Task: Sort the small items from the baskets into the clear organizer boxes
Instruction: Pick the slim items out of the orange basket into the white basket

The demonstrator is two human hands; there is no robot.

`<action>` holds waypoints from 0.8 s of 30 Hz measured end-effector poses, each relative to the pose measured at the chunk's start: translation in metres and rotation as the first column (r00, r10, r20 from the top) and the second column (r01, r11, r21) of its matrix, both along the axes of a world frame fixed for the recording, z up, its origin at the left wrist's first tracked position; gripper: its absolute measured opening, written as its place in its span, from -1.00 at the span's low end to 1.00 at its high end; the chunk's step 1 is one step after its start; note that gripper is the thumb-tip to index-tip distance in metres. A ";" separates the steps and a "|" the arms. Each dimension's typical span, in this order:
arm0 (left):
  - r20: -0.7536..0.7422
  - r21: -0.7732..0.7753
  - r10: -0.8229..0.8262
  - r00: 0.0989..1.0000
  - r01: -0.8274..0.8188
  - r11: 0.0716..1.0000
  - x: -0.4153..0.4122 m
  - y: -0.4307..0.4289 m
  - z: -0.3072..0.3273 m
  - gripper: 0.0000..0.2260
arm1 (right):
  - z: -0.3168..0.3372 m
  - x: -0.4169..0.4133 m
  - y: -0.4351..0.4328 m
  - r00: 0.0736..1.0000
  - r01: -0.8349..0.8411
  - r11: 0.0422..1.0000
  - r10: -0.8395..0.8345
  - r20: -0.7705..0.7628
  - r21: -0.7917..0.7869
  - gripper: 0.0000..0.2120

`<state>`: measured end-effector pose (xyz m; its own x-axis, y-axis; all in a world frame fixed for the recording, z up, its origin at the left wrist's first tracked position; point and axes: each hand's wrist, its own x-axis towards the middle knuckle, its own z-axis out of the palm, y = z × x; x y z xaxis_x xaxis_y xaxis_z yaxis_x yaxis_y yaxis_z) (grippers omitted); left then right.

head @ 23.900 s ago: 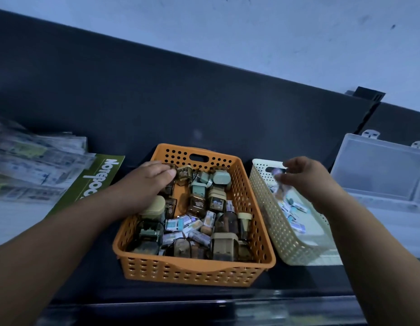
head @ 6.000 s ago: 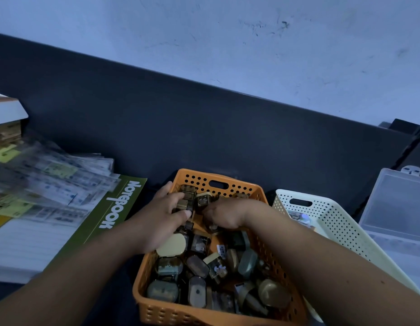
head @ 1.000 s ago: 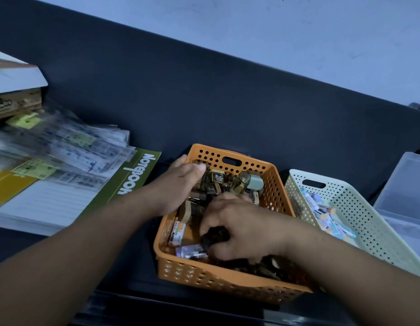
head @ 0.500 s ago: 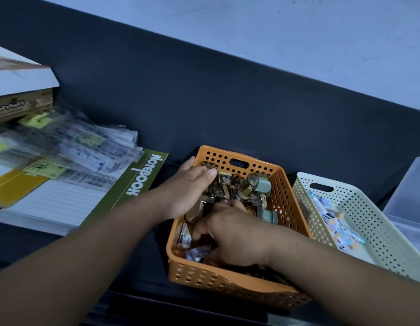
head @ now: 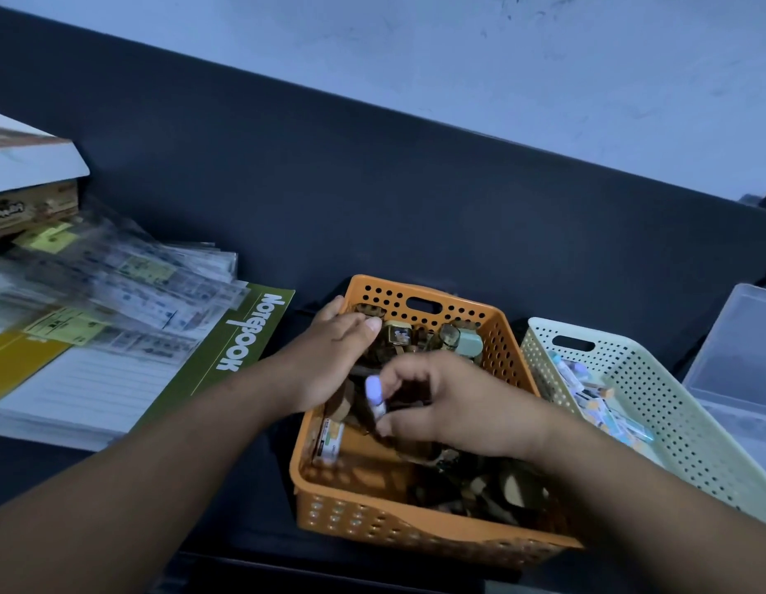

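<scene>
An orange perforated basket [head: 499, 336] holds several small brownish and green items, piled at its far and near-right ends. My right hand [head: 449, 400] is inside it and pinches a small pale purple-capped item [head: 374, 394] between thumb and fingers. My left hand [head: 329, 358] reaches in over the basket's far-left corner, fingers curved over the pile there; whether it holds anything is hidden. A small white labelled item [head: 329, 441] lies against the basket's left wall. A cream perforated basket [head: 655, 379] to the right holds several small white and blue items. A clear organizer box [head: 741, 370] stands at the right edge.
A green notebook [head: 239, 349] lies left of the orange basket, with plastic-wrapped packets [head: 128, 289] stacked on it. A cardboard box with a white lid [head: 25, 195] stands at far left. A dark panel runs behind the baskets.
My right hand has lifted from the basket's floor with the purple-capped item pinched in it. The left hand stays at the far-left corner.
</scene>
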<state>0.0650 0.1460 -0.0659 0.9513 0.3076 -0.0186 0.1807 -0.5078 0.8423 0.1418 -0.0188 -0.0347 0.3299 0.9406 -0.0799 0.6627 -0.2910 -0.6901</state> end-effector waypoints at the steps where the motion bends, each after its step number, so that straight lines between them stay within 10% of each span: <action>1: -0.004 0.005 0.000 1.000 0.000 1.000 0.000 0.000 0.000 -0.49 | 0.004 0.001 -0.005 0.999 0.019 0.999 -0.017 -0.052 0.041 -0.88; 8: -0.053 0.149 -0.053 0.997 0.060 0.987 -0.001 0.001 0.002 -0.56 | 0.024 0.025 -0.049 0.927 0.369 0.869 -0.367 -0.071 0.330 -0.87; 17: -0.011 0.084 -0.044 0.999 0.045 0.995 0.001 -0.005 0.006 -0.53 | 0.003 0.087 -0.115 0.460 0.836 0.487 -0.873 0.162 0.252 -0.85; 21: -0.011 0.052 -0.017 1.000 0.018 0.998 0.004 -0.004 0.004 -0.52 | 0.003 0.082 -0.115 0.435 0.836 0.498 -0.857 0.277 0.230 -0.63; 24: -0.017 0.044 -0.019 1.000 0.019 0.999 0.004 -0.006 0.005 -0.51 | 0.017 0.058 -0.090 0.585 0.686 0.645 -0.764 0.272 0.337 -0.77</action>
